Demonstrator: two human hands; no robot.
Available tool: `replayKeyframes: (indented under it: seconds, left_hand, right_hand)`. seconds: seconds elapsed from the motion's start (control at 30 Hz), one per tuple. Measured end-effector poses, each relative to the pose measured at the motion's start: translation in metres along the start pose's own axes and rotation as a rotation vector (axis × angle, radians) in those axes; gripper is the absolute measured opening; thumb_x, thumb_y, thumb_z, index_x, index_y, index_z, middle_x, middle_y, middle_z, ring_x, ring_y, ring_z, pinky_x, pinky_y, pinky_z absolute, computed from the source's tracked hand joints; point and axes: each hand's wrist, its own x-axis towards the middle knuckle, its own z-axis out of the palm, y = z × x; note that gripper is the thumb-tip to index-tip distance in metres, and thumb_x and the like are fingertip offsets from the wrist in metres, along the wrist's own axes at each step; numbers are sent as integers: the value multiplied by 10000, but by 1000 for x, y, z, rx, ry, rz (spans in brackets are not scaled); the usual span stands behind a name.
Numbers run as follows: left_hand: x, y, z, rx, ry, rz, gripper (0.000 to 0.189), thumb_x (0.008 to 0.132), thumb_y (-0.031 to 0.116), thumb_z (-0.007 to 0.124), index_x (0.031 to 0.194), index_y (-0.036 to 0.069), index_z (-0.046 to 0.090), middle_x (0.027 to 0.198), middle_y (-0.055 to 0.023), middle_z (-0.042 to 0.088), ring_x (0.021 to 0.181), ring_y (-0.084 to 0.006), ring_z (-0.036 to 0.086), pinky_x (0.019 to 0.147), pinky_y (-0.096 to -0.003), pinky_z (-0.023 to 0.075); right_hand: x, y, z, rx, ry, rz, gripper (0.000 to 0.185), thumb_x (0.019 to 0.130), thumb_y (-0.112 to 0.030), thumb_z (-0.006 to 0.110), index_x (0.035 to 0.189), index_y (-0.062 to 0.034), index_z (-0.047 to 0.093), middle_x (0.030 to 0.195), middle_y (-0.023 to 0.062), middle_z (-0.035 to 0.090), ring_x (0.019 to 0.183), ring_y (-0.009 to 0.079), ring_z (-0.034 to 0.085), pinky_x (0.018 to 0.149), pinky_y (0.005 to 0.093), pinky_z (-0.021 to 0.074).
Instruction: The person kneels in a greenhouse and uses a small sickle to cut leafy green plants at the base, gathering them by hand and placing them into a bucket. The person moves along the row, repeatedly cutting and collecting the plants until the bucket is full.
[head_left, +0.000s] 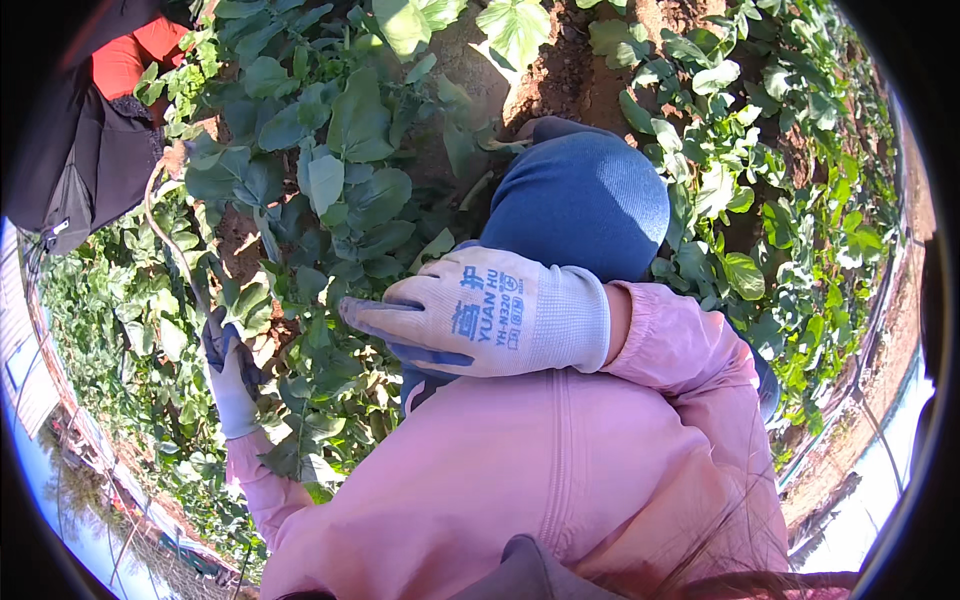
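My left hand (234, 367), in a white glove with dark coated fingers, reaches out on the left among the leaves. Its fingers close around the lower end of a thin, curved, stem-like piece (171, 244). That piece rises to a brownish lump (174, 157) beside a dark garment; what the lump is cannot be made out. My right hand (465, 319), gloved the same way, lies across my lap below my blue-clad knee (581, 199). Its fingers point left, somewhat spread, with nothing visible in them; the palm is hidden. Broad-leaved green plants (360, 195) stand just beyond it.
Another person's dark jacket (97, 157) and red clothing (135, 60) show at upper left. More leafy plants (720, 172) grow in a row on the right. Bare brown soil (577, 75) runs between the rows. A pale structure (26, 330) stands at the left rim.
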Motion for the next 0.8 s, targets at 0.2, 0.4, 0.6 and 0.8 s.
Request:
replayKeyframes:
  seconds: [0.2, 0.4, 0.6, 0.8]
  left_hand:
    - [-13, 118, 133, 120, -327, 254, 544, 987, 194, 526, 1457, 15, 321, 664, -9, 474, 423, -77, 425, 362, -210, 351]
    - [-12, 181, 282, -9, -889, 70, 501, 1003, 292, 492, 1399, 9, 374, 737, -24, 497, 461, -95, 449, 384, -274, 390]
    - [-32, 168, 405, -241, -1291, -31, 412, 1015, 270, 504, 1349, 29, 474, 949, -44, 585, 848, -113, 560, 751, -264, 454]
    - [-85, 142, 503, -150, -1172, -77, 332, 1035, 119, 402, 1349, 42, 477, 1060, -72, 593, 847, -148, 595, 789, -288, 505]
  right_hand:
    - [-81, -4, -35, 552, 606, 9, 478, 921, -86, 596, 1385, -23, 503, 964, 139, 682, 804, 247, 683, 721, 304, 541]
    - [-164, -26, -73, 762, 1036, 738, 377, 1014, -157, 491, 1341, 27, 526, 1001, 74, 676, 795, 93, 599, 713, 213, 470]
    - [-225, 13, -71, 793, 1068, 673, 367, 1001, -146, 516, 1324, 26, 542, 982, 72, 672, 805, 90, 580, 716, 220, 463]
    - [-224, 57, -86, 886, 1198, 499, 524, 994, -206, 525, 1444, 30, 394, 1352, 153, 560, 1201, 207, 578, 1061, 307, 422]
